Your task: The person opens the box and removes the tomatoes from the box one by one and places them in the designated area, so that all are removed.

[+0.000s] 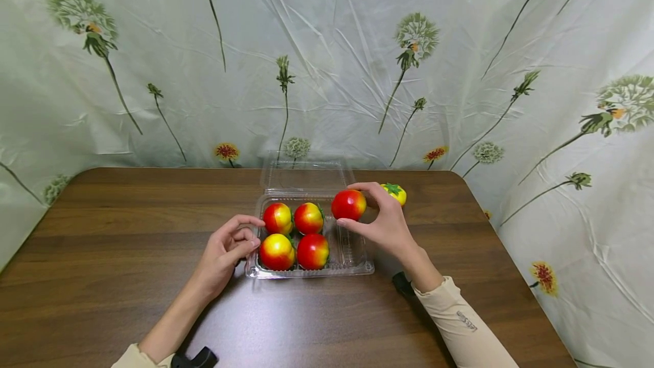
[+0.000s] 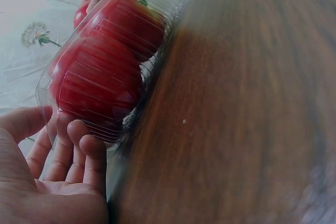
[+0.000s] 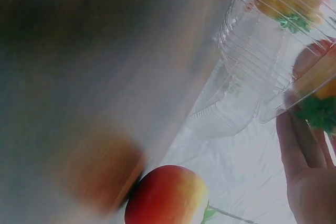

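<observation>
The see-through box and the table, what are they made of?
The box looks like shiny, clear plastic: red fruit shows through its ribbed sides. The table looks like smooth wood, slightly shiny, with brown grain, but might be printed laminate.

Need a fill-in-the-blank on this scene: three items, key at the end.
1. The hand gripping a fruit is the person's ____ one.
2. Fruits resting inside the clear container number ____.
3. Open or closed, the container's lid is ____.
Missing words: right; four; open.
</observation>
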